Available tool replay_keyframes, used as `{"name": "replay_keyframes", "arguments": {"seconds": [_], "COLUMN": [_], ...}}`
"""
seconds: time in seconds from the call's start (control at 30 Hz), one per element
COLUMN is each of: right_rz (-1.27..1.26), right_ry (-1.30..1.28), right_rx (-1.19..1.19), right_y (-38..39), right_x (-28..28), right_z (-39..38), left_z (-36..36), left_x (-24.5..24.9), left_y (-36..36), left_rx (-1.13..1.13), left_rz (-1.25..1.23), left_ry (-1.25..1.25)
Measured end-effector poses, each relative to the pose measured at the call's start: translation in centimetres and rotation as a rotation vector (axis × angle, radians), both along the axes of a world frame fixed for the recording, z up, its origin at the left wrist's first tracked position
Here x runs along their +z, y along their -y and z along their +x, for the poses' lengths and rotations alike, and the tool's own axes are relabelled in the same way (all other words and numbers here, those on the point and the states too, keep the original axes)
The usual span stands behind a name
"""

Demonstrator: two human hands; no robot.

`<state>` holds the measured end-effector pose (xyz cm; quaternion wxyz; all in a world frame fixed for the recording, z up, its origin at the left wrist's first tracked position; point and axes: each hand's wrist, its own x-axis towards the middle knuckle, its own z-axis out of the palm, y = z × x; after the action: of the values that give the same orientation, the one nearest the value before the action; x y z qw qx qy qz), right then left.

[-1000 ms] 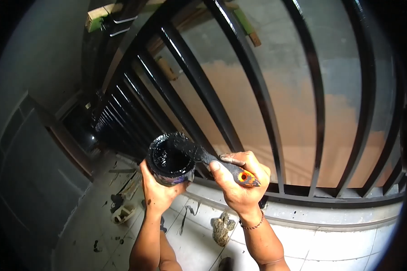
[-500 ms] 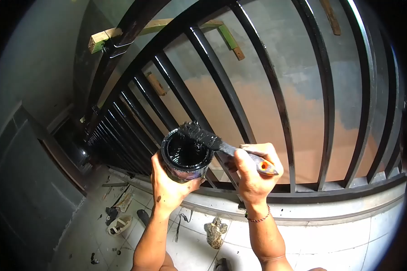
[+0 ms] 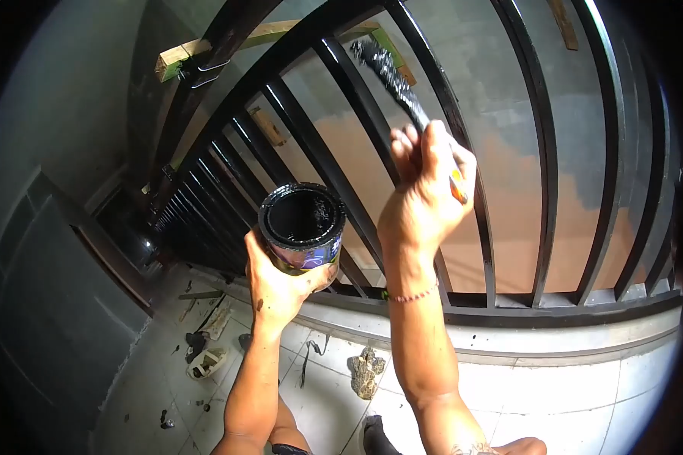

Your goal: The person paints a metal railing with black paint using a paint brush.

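Note:
My left hand [image 3: 277,292] is wrapped round a paint can [image 3: 311,254], whose open mouth shows black paint inside and on the rim. Up and to the right, my right hand [image 3: 429,186] grips a paintbrush [image 3: 391,76] by its handle. Black paint coats the bristles, which point up and left, above the can and in front of the bars. Behind both hands stands a glossy black metal railing [image 3: 364,114] with upright bars; whether the brush touches it I cannot tell.
Wooden pieces [image 3: 180,61] are fixed near the railing's top left. On the tiled floor [image 3: 546,394] lie a crumpled cloth [image 3: 366,373], a light-coloured sandal-like item [image 3: 206,364] and scraps. A grey wall panel [image 3: 53,280] stands at the left.
My right hand has risen with the brush, lifting the bristles from the can's mouth to in front of the upper bars. The can has shifted slightly up and left in view.

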<state>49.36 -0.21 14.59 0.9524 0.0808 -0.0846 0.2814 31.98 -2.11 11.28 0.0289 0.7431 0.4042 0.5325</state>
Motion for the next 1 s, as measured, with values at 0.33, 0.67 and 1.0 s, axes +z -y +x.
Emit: {"name": "replay_keyframes", "arguments": {"seconds": [0.33, 0.67, 1.0], "right_rz": [0.184, 0.143, 0.414], "right_ry": [-0.252, -0.21, -0.408], "right_rx": [0.026, 0.209, 0.336], "right_y": [-2.1, -2.0, -3.0], "right_x": [4.5, 3.8, 4.7], "right_z": [-0.6, -1.8, -1.2], "left_z": [-4.1, -7.1, -7.0], "left_x": [0.4, 0.4, 0.5], "left_y": [1.6, 2.0, 2.7], "left_rx": [0.076, 0.216, 0.264], "left_rz": [0.0, 0.037, 0.019], "left_ry": [0.003, -0.079, -0.103]}}
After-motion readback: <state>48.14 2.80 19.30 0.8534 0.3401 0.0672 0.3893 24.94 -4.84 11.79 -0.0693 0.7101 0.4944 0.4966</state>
